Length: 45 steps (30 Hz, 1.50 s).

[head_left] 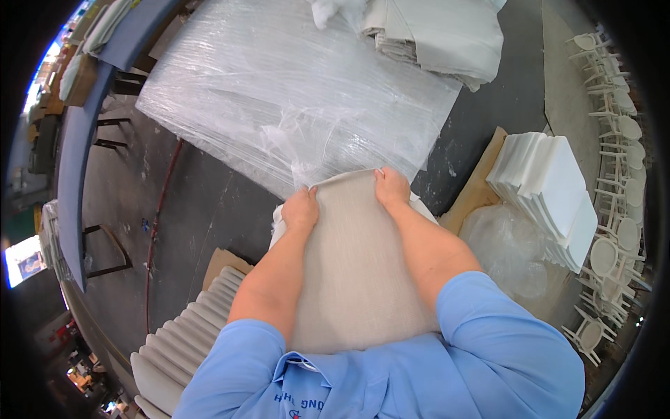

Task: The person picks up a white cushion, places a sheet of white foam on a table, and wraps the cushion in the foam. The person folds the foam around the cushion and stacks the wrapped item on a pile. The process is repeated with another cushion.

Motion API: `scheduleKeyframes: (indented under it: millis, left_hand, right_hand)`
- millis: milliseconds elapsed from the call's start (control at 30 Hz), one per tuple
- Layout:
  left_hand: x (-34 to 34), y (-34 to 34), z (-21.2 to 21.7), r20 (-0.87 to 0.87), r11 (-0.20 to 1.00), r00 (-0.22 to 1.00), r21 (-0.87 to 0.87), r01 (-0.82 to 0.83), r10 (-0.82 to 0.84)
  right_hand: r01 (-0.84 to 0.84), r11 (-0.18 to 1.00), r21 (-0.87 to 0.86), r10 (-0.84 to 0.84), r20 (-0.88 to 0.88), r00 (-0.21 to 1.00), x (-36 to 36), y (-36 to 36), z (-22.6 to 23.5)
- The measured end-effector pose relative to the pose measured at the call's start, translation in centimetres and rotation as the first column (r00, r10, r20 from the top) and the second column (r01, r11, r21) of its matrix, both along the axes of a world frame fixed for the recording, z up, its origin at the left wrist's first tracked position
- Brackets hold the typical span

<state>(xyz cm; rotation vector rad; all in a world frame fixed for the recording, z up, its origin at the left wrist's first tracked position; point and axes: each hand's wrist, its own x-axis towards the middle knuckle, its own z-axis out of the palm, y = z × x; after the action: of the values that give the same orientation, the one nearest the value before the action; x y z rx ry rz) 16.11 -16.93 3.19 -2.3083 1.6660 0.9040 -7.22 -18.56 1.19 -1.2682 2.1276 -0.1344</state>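
Note:
A piece of beige woven fabric [359, 272] stretches out in front of me, from close to my body to its far edge. My left hand [301, 209] grips the far left corner, thumb on top and fingers curled under. At the far right corner my right hand [393, 187] pinches the cloth the same way. White material shows at the sides beneath the fabric, but what lies under it is mostly hidden. Just beyond both hands lies a large stack wrapped in clear plastic film [279, 84], its loose film bunched near my left hand.
Folded pale cloth [447, 35] rests on the wrapped stack. White foam sheets [541, 188] and a clear plastic bag [506, 244] are at right, beyond them several white chair frames [604, 256]. Padded grey cushions [185, 328] line up at left. A red hose [160, 216] crosses the floor near a blue-topped table [73, 181].

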Motion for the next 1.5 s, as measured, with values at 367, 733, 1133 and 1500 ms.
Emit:
scheduleKeyframes:
  millis: [367,733,1133,1500]
  left_hand:
    - [-0.4,-0.9,-1.7,-0.065,0.998,0.996,-0.036,-0.055,0.053]
    - [6.8,-4.2,1.2,-0.04,0.893,0.999,0.448,0.037,-0.021]
    - [2.2,-0.5,-1.5,-0.005,0.965,0.975,-0.143,-0.221,0.222]
    - [3.0,-1.1,-2.1,0.026,0.987,0.997,-0.142,-0.071,0.076]
  right_hand:
    - [0.058,0.99,-0.13,-0.049,0.068,0.996,-0.3,-1.2,-1.7]
    - [-0.301,0.898,0.321,0.282,0.107,0.954,-4.9,-2.2,3.2]
    - [0.181,0.976,-0.12,-0.19,-0.065,0.98,-3.2,-0.2,-2.0]
    - [0.217,0.962,-0.163,-0.206,0.085,0.975,-4.2,-0.4,-2.8]
